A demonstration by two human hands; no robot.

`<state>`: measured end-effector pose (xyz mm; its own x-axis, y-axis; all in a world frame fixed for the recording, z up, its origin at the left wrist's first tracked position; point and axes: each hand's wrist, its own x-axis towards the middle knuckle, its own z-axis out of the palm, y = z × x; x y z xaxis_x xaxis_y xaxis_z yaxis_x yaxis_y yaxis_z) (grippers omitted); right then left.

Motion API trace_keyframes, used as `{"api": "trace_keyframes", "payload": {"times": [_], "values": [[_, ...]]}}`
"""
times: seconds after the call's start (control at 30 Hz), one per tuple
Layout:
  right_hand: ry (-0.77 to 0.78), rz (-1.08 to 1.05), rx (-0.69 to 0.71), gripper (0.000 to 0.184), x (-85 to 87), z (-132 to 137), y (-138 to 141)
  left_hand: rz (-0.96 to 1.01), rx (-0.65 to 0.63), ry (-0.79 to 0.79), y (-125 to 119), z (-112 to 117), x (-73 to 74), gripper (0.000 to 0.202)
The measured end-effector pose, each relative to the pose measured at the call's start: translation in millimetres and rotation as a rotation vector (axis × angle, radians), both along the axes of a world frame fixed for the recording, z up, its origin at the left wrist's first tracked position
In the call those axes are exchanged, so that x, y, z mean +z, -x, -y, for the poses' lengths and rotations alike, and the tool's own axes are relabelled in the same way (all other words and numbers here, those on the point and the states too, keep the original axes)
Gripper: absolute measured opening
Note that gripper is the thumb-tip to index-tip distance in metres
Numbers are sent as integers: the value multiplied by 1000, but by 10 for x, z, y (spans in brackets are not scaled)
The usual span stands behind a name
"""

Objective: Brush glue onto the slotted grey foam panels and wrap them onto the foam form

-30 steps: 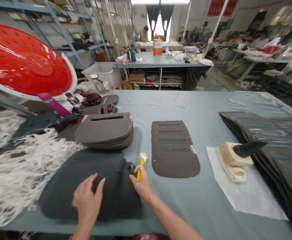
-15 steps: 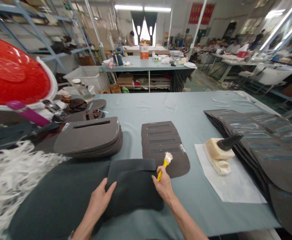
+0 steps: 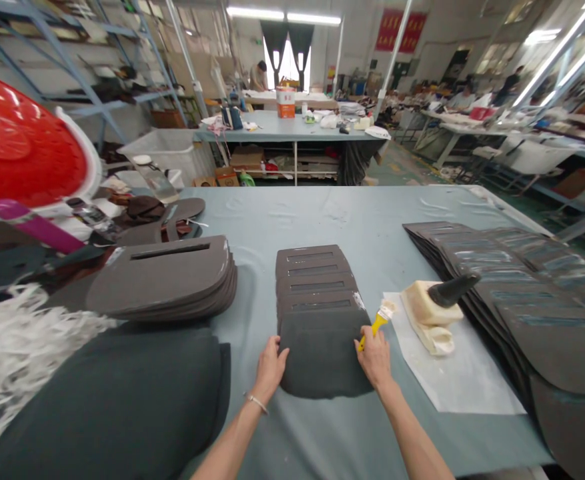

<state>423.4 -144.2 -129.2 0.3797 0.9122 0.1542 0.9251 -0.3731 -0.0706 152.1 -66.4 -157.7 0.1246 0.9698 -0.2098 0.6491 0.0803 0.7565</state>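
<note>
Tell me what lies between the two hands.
A dark grey sheet lies between the left hand and right hand, seen in the head view.

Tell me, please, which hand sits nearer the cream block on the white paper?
Right. The right hand, holding a yellow brush, sits just left of the cream block; the left hand sits farther left, beyond the dark panel.

Your bare arms, one bracelet

No sleeves show down to your left hand (image 3: 271, 368) or right hand (image 3: 375, 358); a thin pale bracelet (image 3: 257, 403) circles your left wrist (image 3: 263, 392), perhaps metal, too small to tell.
</note>
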Motion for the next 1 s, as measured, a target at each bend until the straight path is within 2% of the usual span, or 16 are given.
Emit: {"api": "trace_keyframes", "payload": {"times": [0.07,0.17,0.33,0.43,0.57,0.67,0.77,0.87,1.0], "values": [[2,-8,15,12,-110,37,22,-15,4,-2,10,-12,0,28],[-3,-3,19,11,-189,75,28,-30,18,8,31,-7,40,28],[-18,-23,42,13,-217,54,3,-124,28,54,13,65,108,36],[-23,-41,43,13,-173,29,13,-230,22,9,-23,114,165,37],[-7,-51,-15,26,61,105,-21,-263,11,-113,41,153,281,29],[-83,-71,-147,38,327,297,-188,-226,-43,-115,248,131,332,20],[-264,-115,-366,46,591,614,-487,-193,-19,-27,526,73,322,29],[-475,-290,-530,50,786,965,-831,-162,20,125,759,44,275,36],[-760,-624,-712,44,857,1197,-1202,-78,39,264,884,107,172,44]]}}
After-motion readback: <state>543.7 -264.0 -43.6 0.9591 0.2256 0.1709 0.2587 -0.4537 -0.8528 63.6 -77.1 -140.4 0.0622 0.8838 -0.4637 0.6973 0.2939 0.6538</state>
